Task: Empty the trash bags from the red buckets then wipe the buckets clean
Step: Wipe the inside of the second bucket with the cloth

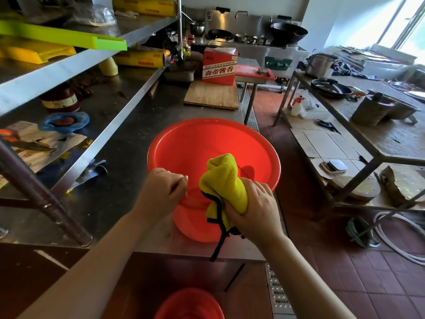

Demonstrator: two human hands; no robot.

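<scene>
Red bucket (213, 143) tilted, left hand (164, 187) gripping rim, right hand (253, 209) clutching cloth (223, 180)

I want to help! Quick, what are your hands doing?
Left hand: grips the red bucket at its near rim.
Right hand: holds the yellow cloth.

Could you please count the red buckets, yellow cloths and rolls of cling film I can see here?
Red buckets: 2, one on the counter, one below by the floor
Yellow cloths: 1
Cling film rolls: 2
Total: 5
</scene>
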